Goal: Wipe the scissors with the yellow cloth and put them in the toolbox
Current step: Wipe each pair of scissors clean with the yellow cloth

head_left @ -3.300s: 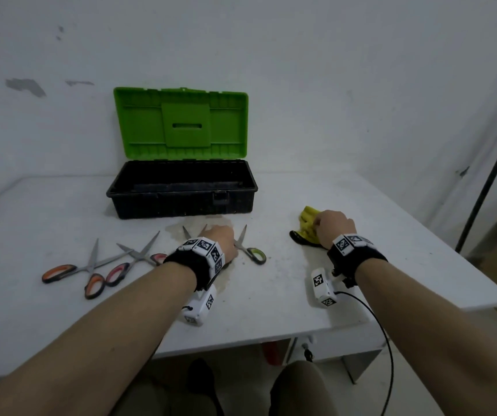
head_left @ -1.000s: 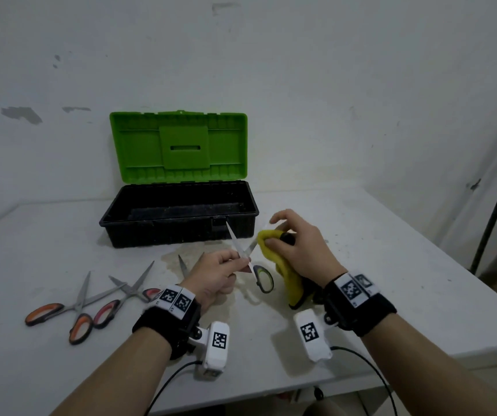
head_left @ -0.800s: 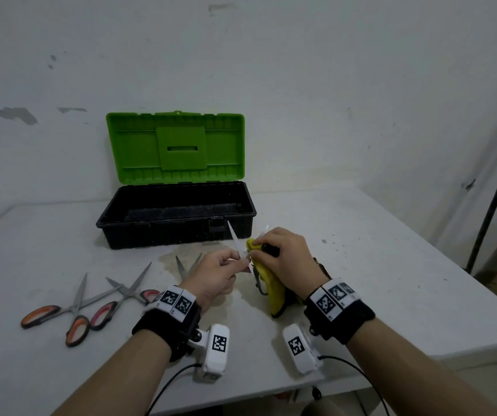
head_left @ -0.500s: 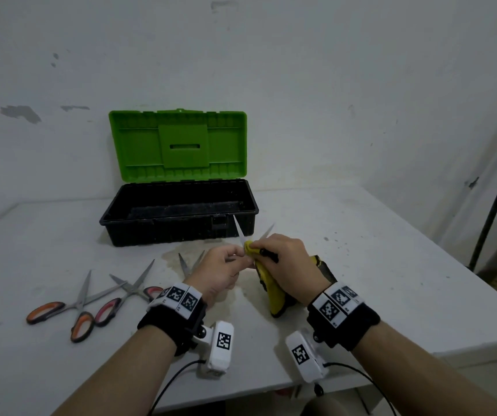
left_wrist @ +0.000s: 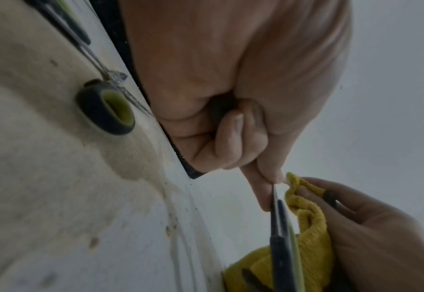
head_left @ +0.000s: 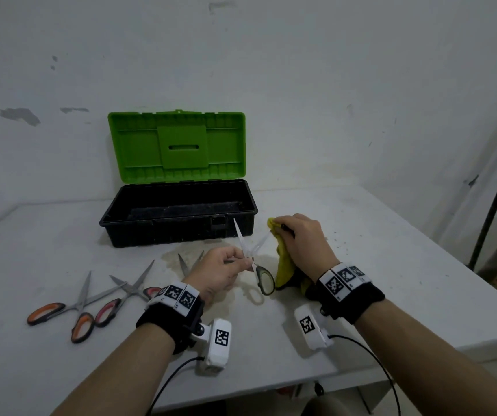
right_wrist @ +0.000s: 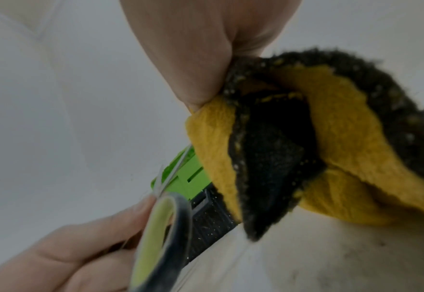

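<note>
My left hand point(head_left: 239, 261) pinches a pair of green-handled scissors point(head_left: 263, 283) near the pivot, above the table, blades spread in a V and pointing at the toolbox. My right hand point(head_left: 283, 228) grips the yellow cloth point(head_left: 283, 259) and holds a fold of it at the tip of the right blade. The left wrist view shows the scissors point(left_wrist: 280, 227) edge-on beside the cloth point(left_wrist: 308, 217). The right wrist view shows the cloth point(right_wrist: 343, 158) bunched above the scissors' handle point(right_wrist: 160, 237). The black toolbox point(head_left: 178, 232) stands open behind them, its green lid point(head_left: 176, 145) upright.
Three more pairs of scissors lie on the white table point(head_left: 361, 235): an orange-handled pair point(head_left: 61, 310) at the left, a pink-handled pair point(head_left: 121, 298) beside it, and a pair point(head_left: 190, 261) partly hidden behind my left hand. A dark pole point(head_left: 496, 190) stands right of the table.
My right hand has slid the cloth along the right blade from near the pivot out to its tip. My left hand keeps its pinch on the scissors.
</note>
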